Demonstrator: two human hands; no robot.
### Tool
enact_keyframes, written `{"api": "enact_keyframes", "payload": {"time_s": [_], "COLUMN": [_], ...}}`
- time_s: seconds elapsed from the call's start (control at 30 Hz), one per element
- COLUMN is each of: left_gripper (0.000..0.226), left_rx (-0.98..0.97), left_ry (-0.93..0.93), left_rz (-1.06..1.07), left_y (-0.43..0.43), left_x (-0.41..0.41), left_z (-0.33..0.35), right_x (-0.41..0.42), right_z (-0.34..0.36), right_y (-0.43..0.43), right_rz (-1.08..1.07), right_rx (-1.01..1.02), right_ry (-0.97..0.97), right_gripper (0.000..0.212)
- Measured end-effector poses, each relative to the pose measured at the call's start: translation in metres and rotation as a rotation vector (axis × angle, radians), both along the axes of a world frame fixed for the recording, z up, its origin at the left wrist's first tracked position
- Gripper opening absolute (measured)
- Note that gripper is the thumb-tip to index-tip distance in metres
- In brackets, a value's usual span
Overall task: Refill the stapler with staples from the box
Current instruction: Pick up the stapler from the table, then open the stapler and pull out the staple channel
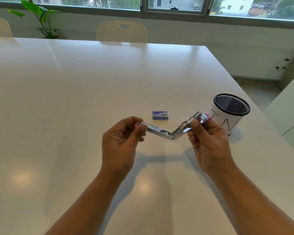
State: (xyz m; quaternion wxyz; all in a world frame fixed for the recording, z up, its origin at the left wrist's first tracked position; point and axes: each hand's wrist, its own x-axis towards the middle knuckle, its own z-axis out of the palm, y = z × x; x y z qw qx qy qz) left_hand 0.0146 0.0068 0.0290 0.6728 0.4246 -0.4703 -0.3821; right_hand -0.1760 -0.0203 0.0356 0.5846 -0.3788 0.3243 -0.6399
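Observation:
A pink and chrome stapler [166,132] is swung wide open into a shallow V and held above the white table [75,99]. My left hand [124,141] grips the left arm's end, where a bit of pink shows. My right hand [209,141] holds the right arm, with the thumb on its metal channel and the pink tip past the fingers. The hinge hangs lowest, between both hands. A small blue staple box [160,115] lies closed on the table just beyond the stapler.
A black mesh pen cup [227,114] wrapped in white paper with hand-drawn letters stands right of my right hand, near the table's right edge. Cream chairs [121,31] sit at the far side. A potted plant [41,19] stands by the window.

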Motion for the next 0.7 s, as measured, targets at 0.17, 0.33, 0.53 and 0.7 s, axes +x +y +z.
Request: {"api": "enact_keyframes", "payload": {"time_s": [0.17, 0.33, 0.53, 0.7], "left_gripper": [0.012, 0.02, 0.035, 0.041], "left_rx": [0.118, 0.28, 0.518, 0.567], "left_ry": [0.045, 0.178, 0.213, 0.142], "left_rz": [-0.179, -0.503, -0.87, -0.965], "left_y": [0.0, -0.003, 0.002, 0.004], "left_x": [0.009, 0.023, 0.022, 0.011], "left_z": [0.001, 0.003, 0.007, 0.006], "right_x": [0.002, -0.001, 0.008, 0.012], "right_z": [0.002, 0.004, 0.002, -0.002], "right_y": [0.001, -0.001, 0.008, 0.012], "right_rz": [0.029, 0.026, 0.212, 0.377], "right_rx": [0.094, 0.177, 0.162, 0.131], "right_ry": [-0.138, -0.258, -0.232, -0.155], "right_gripper": [0.011, 0.009, 0.016, 0.027]}}
